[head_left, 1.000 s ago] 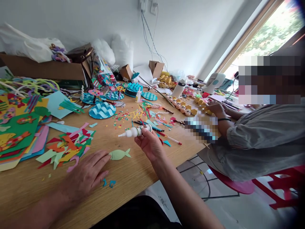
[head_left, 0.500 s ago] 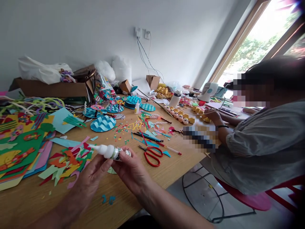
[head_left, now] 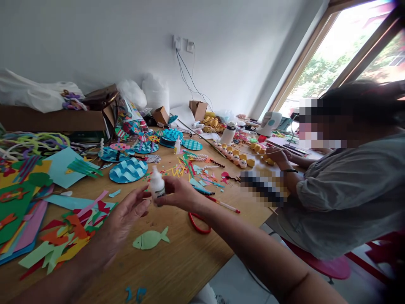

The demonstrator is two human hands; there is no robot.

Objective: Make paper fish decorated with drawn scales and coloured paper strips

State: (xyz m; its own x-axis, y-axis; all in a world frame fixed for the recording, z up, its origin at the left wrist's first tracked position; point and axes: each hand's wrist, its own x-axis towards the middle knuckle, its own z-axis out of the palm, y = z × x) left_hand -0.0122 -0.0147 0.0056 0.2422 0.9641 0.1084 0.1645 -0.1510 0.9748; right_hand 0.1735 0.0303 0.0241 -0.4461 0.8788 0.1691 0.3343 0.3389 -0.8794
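Observation:
A small white glue bottle (head_left: 157, 185) stands upright in the grip of my right hand (head_left: 179, 193), its nozzle pointing up. My left hand (head_left: 131, 211) is just to the left of the bottle, fingers and thumb apart, holding nothing. Whether its fingertips touch the bottle I cannot tell. Below both hands a pale green paper fish (head_left: 151, 240) lies flat on the wooden table (head_left: 177, 261). Red-handled scissors (head_left: 199, 223) are partly hidden beneath my right forearm.
Coloured paper scraps (head_left: 71, 230) and foam sheets (head_left: 28, 211) cover the left side. Blue wavy discs (head_left: 128, 170) and another glue bottle (head_left: 177, 145) stand farther back. Egg-carton pieces with faces (head_left: 234, 156) line the back right. At right sits a person in a grey shirt (head_left: 341, 198).
The glue bottle has turned from lying sideways, nozzle leftward, to upright. My left hand has let go of it, and the green fish shows more fully. The view has shifted slightly.

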